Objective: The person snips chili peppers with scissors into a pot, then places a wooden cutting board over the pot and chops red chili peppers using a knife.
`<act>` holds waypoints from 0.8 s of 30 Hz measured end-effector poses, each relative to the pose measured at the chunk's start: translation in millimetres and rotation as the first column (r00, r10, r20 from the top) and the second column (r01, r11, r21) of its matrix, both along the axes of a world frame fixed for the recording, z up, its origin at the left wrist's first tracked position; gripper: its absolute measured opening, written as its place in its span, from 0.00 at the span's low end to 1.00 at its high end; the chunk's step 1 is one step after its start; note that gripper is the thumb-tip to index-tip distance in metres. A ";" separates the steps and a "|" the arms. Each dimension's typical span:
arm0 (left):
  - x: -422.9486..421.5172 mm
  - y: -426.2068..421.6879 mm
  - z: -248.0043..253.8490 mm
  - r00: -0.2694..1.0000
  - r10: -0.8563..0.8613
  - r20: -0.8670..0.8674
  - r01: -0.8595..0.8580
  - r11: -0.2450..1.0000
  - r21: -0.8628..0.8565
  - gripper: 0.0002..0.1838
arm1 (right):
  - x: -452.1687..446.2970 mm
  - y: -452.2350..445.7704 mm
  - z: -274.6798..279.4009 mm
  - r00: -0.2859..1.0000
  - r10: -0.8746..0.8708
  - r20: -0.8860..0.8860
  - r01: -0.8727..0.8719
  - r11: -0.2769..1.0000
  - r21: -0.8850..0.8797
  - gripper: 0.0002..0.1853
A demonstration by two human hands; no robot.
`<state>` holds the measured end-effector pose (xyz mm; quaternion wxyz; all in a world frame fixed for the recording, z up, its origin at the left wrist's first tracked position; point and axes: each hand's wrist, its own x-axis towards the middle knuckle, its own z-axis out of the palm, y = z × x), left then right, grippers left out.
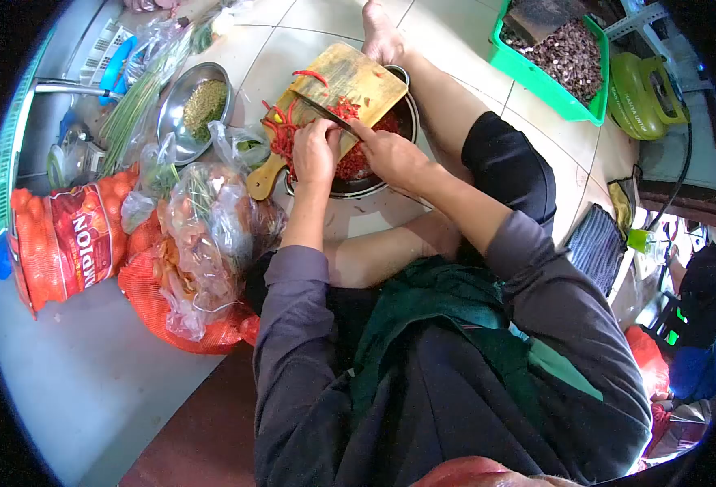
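A wooden cutting board [350, 69] lies across a round pot [414, 122], its handle towards me at the left. My right hand [390, 158] is closed round the handle of a knife [325, 112], whose dark blade slants over the board. Just left of it, my left hand [317, 150] has its fingers bent down on red chilies [281, 130]; its fingertips are partly hidden. Chopped red chili [343, 109] lies beside the blade, and more fills the pot below. One whole chili [311, 77] rests farther up on the board.
A metal bowl [217, 85] of chopped greens and pale bits stands at the left, near long green stalks [135, 109], plastic bags [212, 211] and red mesh sacks [74, 235]. At the right are a green crate [528, 69] of small brownish pieces and a green gas cylinder [638, 97].
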<state>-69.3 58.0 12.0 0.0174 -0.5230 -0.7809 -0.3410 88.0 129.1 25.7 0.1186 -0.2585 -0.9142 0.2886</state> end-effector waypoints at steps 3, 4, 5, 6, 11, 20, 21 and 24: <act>-5.5 -1.6 -8.8 0.999 0.013 0.032 -0.014 0.999 0.038 0.06 | 22.9 -3.1 10.2 1.000 0.010 -0.009 -0.011 0.998 -0.066 0.27; -4.6 -1.7 -5.4 0.998 0.019 0.054 -0.021 0.999 0.026 0.06 | 32.7 -7.5 16.9 0.998 0.021 0.052 -0.018 0.998 -0.067 0.27; -3.4 -2.3 -1.8 0.997 0.025 0.075 -0.026 1.000 0.011 0.06 | 38.8 -11.6 19.6 0.993 0.032 0.112 -0.024 0.997 -0.071 0.27; -4.4 -1.5 -0.8 0.997 0.012 0.083 -0.012 1.000 -0.001 0.07 | 38.7 -13.7 19.2 0.987 0.023 0.158 -0.013 0.998 -0.061 0.27; -11.0 -5.1 -4.9 0.999 0.024 0.023 -0.023 0.999 -0.038 0.07 | 8.5 -14.2 3.4 0.975 0.011 0.220 -0.005 1.000 -0.029 0.28; -9.4 -6.6 -6.6 0.999 0.038 0.037 -0.039 0.999 0.028 0.07 | 37.0 -14.5 17.2 0.997 0.021 0.074 -0.017 0.998 -0.065 0.30; -8.6 -7.1 -6.4 0.999 0.041 0.031 -0.042 0.999 0.028 0.07 | 37.5 -15.2 14.2 0.996 0.033 0.081 -0.029 0.998 -0.060 0.30; -7.4 -8.6 -6.9 0.999 0.042 0.015 -0.042 0.999 0.033 0.07 | 29.2 -18.5 -3.3 0.995 0.043 0.091 -0.040 0.999 -0.037 0.30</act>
